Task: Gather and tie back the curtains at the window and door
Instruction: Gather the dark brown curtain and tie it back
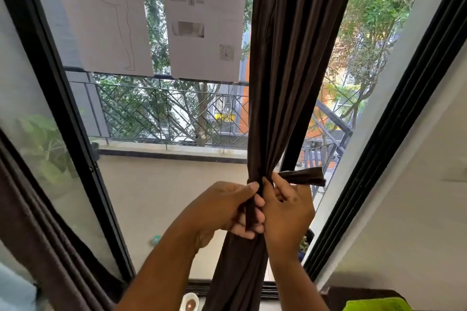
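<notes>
A dark brown curtain (290, 58) hangs in front of the glass door, bunched tight at waist height. A matching brown tie-back strip (303, 176) wraps the bunch; one end sticks out to the right, another end hangs down between my hands. My left hand (222, 207) pinches the hanging strip at the gathered point, thumb on top. My right hand (288, 207) presses against the same spot from the right, fingers closed on the strip. Below my hands the curtain (237, 267) falls loose.
A second brown curtain (38, 235) hangs at the lower left by the black door frame (63, 108). Two paper sheets (202, 20) are stuck to the glass. Outside lies a balcony with a metal railing (164, 113). A white wall (417, 184) stands at right; a green object (374, 305) sits bottom right.
</notes>
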